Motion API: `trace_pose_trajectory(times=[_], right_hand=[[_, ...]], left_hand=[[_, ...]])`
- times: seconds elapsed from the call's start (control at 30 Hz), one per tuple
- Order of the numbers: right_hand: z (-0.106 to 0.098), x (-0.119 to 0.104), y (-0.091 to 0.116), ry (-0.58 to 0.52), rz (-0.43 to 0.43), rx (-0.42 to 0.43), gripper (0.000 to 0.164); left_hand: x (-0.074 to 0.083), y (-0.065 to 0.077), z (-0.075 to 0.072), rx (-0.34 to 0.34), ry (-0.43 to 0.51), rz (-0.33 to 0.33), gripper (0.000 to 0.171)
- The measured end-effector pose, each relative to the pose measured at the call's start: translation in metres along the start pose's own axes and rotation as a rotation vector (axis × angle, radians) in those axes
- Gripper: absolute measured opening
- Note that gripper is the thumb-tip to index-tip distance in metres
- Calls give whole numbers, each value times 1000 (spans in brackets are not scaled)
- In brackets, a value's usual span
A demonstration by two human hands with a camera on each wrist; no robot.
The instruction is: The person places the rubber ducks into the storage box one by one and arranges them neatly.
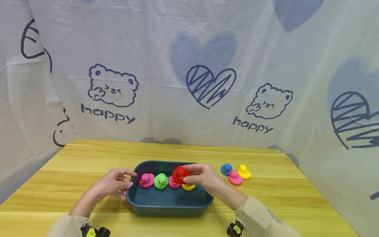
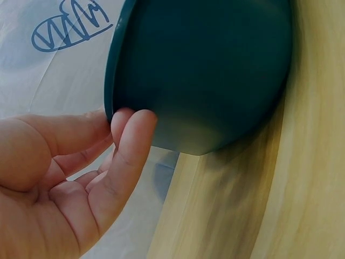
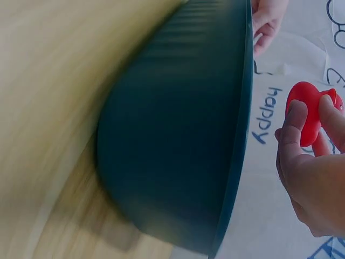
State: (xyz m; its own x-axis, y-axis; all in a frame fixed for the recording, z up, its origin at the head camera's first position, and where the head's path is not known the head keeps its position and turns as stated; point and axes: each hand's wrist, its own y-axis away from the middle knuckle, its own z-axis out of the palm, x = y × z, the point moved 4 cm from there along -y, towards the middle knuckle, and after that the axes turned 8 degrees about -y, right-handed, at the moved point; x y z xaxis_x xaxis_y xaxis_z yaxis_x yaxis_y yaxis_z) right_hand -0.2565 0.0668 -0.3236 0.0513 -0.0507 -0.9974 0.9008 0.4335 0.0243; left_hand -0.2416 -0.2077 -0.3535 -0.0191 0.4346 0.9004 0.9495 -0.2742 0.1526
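Observation:
A dark teal bin [image 1: 170, 210] stands on the table. My left hand [image 1: 116, 182] is at its left end, where the thumb and fingers pinch the rim in the left wrist view. My right hand [image 1: 204, 179] holds a red rubber duck [image 1: 180, 174] above the bin's right half, gripped between thumb and fingers in the right wrist view. In the bin a pink duck [image 1: 146, 180], a green duck [image 1: 161, 181], another pink duck [image 1: 174, 183] and a yellow duck [image 1: 188, 187] sit in a row. The red duck and right hand partly cover the last two.
Right of the bin, a blue duck [image 1: 226, 169], a pink duck [image 1: 235, 177] and a yellow duck [image 1: 244, 172] sit close together on the wooden table [image 1: 266, 204]. A white curtain [image 1: 165, 82] with bear and heart drawings hangs behind the table and along its sides.

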Motion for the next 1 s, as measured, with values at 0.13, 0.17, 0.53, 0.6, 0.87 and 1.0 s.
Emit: trace_pose_trajectory(times=[0.13, 0.17, 0.53, 0.6, 0.87, 1.0], right_hand=[[11, 1, -2, -21, 6, -8, 38], [14, 1, -3, -31, 8, -10, 38], [41, 6, -13, -53, 26, -15, 37], [44, 7, -15, -37, 36, -12, 37], [52, 8, -22, 15, 44, -49, 39], [58, 10, -28, 20, 55, -64, 37]], left_hand=[[-1, 0, 0, -5, -5, 12, 38], [-1, 0, 0, -9, -6, 18, 38], [-2, 0, 0, -27, 5, 51, 39], [-2, 1, 0, -27, 8, 56, 39], [-1, 2, -1, -14, 9, 49, 39], [-2, 2, -1, -18, 14, 56, 38]])
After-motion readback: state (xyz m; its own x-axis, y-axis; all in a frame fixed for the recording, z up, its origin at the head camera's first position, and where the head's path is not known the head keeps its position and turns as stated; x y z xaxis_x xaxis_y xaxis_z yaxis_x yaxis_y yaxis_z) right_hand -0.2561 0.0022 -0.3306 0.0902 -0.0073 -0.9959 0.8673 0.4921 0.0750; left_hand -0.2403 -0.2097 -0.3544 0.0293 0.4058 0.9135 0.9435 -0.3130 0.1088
